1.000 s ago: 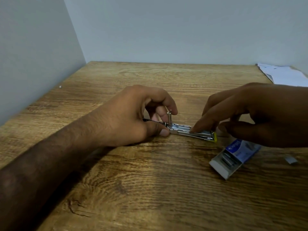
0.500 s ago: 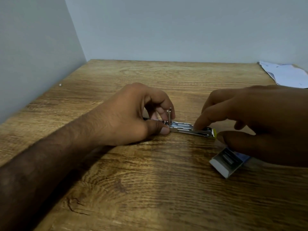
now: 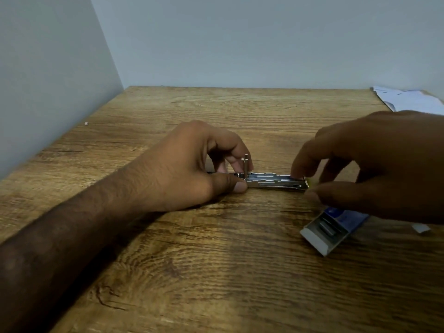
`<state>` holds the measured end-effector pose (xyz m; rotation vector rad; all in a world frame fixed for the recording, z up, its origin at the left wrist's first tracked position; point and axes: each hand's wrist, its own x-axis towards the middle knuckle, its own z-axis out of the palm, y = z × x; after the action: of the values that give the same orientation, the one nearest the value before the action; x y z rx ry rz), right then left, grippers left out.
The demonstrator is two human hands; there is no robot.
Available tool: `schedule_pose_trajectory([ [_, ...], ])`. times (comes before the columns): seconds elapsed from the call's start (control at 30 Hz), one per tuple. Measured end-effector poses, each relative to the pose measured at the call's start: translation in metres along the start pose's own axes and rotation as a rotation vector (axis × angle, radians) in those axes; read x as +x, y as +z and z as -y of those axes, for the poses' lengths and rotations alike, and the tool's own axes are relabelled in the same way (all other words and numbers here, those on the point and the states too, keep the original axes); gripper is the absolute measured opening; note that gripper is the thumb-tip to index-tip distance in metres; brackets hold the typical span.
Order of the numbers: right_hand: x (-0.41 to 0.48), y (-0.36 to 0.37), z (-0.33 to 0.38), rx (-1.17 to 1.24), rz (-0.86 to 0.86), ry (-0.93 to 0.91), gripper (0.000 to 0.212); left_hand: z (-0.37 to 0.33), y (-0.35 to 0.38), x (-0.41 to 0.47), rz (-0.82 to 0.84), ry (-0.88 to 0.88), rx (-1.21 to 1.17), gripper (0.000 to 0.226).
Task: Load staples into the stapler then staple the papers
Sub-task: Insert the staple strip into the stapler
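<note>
We hold the open stapler (image 3: 274, 181).
Our left hand (image 3: 192, 164) pinches its 9 o'clock end, our right hand (image 3: 384, 164) its 3 o'clock tip; staple box (image 3: 322, 236) at 4 o'clock.

Wood-grain table (image 3: 216, 272) in corner, plain grey walls (image 3: 240, 39)

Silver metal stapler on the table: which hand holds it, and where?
The left hand pinches the silver metal stapler at its hinge end; right hand pinches its yellow-tipped front end.
</note>
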<state>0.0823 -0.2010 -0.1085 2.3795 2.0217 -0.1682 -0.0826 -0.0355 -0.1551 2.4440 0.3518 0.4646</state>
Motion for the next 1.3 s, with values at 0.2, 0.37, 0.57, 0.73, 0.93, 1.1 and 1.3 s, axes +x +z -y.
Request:
schedule_pose_trajectory([
  [0.2,0.012,-0.009,-0.015,0.233,0.050,0.010,0.036,0.002,0.002,-0.001,-0.063,-0.040,-0.171,0.018],
  [0.37,0.015,-0.002,-0.019,0.254,-0.018,-0.033,0.035,0.001,0.006,0.000,-0.219,-0.014,-0.253,0.016],
  [0.57,0.021,0.007,-0.021,0.225,-0.114,-0.082,0.027,-0.002,0.012,0.002,-0.199,0.045,-0.012,0.017],
  [0.73,0.025,0.013,-0.027,0.267,-0.139,-0.058,0.017,-0.004,0.015,0.003,-0.221,0.052,-0.009,0.016],
  [0.93,0.025,0.015,-0.026,0.300,-0.154,-0.030,0.015,-0.009,0.018,0.002,-0.243,-0.002,-0.068,0.019],
  [1.1,0.026,0.016,-0.025,0.309,-0.174,-0.018,0.017,-0.012,0.017,0.003,-0.240,-0.009,-0.035,0.018],
  [1.3,0.026,0.017,-0.025,0.329,-0.178,-0.012,0.017,-0.013,0.018,0.005,-0.234,-0.020,-0.004,0.018],
])
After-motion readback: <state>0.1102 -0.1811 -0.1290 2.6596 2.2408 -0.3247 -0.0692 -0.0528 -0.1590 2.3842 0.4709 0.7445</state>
